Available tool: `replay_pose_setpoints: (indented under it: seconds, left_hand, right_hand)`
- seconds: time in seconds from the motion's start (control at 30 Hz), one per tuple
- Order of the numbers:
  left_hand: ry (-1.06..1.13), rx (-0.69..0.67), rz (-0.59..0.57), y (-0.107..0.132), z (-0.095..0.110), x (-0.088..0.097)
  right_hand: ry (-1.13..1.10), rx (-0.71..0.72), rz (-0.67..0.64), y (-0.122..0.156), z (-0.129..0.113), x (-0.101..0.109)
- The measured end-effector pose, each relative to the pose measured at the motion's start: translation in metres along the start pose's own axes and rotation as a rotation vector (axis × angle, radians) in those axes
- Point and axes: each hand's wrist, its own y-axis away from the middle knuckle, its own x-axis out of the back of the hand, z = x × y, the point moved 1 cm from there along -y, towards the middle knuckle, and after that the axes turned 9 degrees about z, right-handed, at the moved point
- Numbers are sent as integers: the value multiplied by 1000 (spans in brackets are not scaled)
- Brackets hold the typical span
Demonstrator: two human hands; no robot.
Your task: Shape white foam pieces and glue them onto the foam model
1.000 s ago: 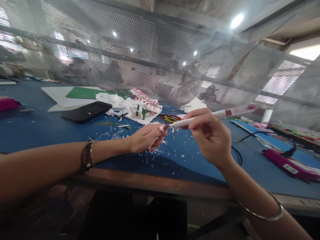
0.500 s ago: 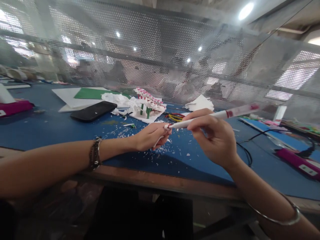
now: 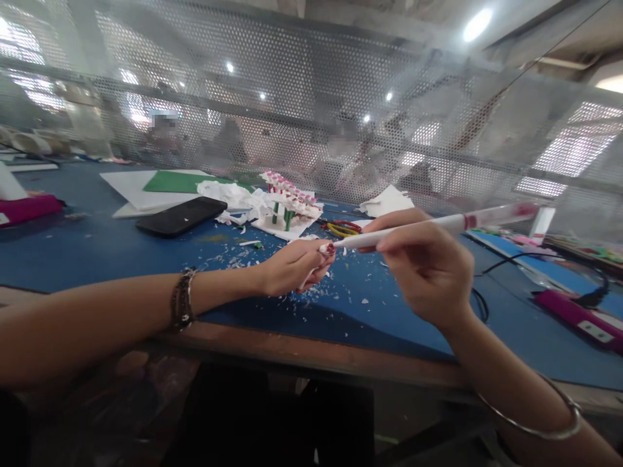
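Observation:
My right hand (image 3: 428, 269) is closed round a long white marker pen (image 3: 438, 226) with a pink band near its far end; its tip points left. My left hand (image 3: 292, 266) is pinched on a small white piece (image 3: 307, 277) that the pen tip touches at my fingertips. Both hands hover just above the blue table top (image 3: 97, 250), among white paper scraps. Behind my left hand stands a small white paper model (image 3: 288, 202) with pink tops and green posts.
A black phone (image 3: 181, 216) lies left of the model, by white and green sheets (image 3: 160, 183) and crumpled white paper (image 3: 226, 192). Yellow-red scissors (image 3: 341, 227), a black cable (image 3: 511, 263) and a magenta tool (image 3: 577, 312) lie right. A perforated metal screen (image 3: 311, 117) backs the table.
My right hand with the pen has slid slightly to the right. The left hand stays pinched on the small white piece at the pen tip.

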Motion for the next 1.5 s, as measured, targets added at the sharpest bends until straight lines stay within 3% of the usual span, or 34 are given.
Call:
replay_pose_setpoints:
  seconds: [0.17,0.3,0.37,0.5,0.63,0.7,0.83,0.97,1.1,1.23,1.4,1.5]
  left_hand:
    - [-85,-43,21,0,2,1]
    - [-303,-120,97,0,1,2]
    - [-410,-133,138,0,1,3]
    - [-558,-178,124,0,1,2]
    - [-627,-189,129,0,1,2]
    - [-646,-185,140,0,0,2]
    - [-674,-203,165,-1,-2,3]
    - [-693,-190,171,-1,-3,4]
    - [-642,-196,170,-1,-3,4]
    - [-608,-164,206,-1,-2,4]
    - [-587,-160,237,-1,-1,5]
    - [-569,-155,250,-1,-3,5]
  right_hand:
    - [13,-26,44,0,0,0]
    - [18,-6,-19,0,0,-1]
    - [50,-24,18,0,0,-1]
    - [-48,-90,45,1,2,-2]
    - [-6,-112,58,0,3,-2]
    - [-41,-113,90,0,3,-2]
    - [-59,-128,29,0,2,-3]
    - [-57,-137,86,1,3,-3]
    - [-71,-154,25,1,4,-4]
    - [-87,-150,115,1,2,-2]
    - [-51,-145,56,1,2,-2]
    - [-38,-163,115,0,3,-2]
